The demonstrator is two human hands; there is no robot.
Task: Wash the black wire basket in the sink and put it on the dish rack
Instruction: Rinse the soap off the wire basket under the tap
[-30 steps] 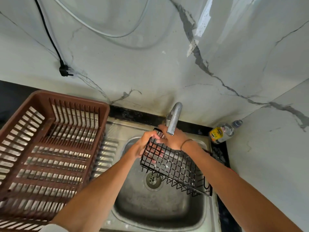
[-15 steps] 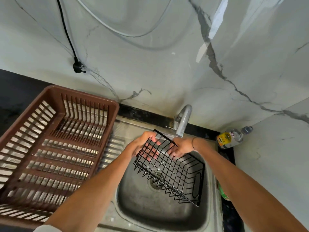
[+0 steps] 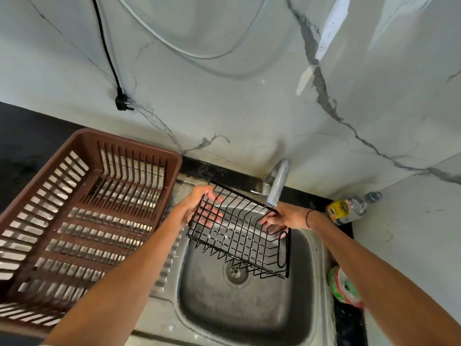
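We hold the black wire basket (image 3: 240,233) tilted above the steel sink (image 3: 249,308), right under the curved metal tap (image 3: 277,182); our left hand (image 3: 199,208) grips its left end, fingers seen through the grid and curled around the wires, though the thumb is hidden. Our right hand (image 3: 282,218) clasps the far right corner, its fingertips partly lost behind the wires. The brown slatted plastic dish rack (image 3: 82,221) sits left, cut off by the frame, and we cannot tell whether water runs.
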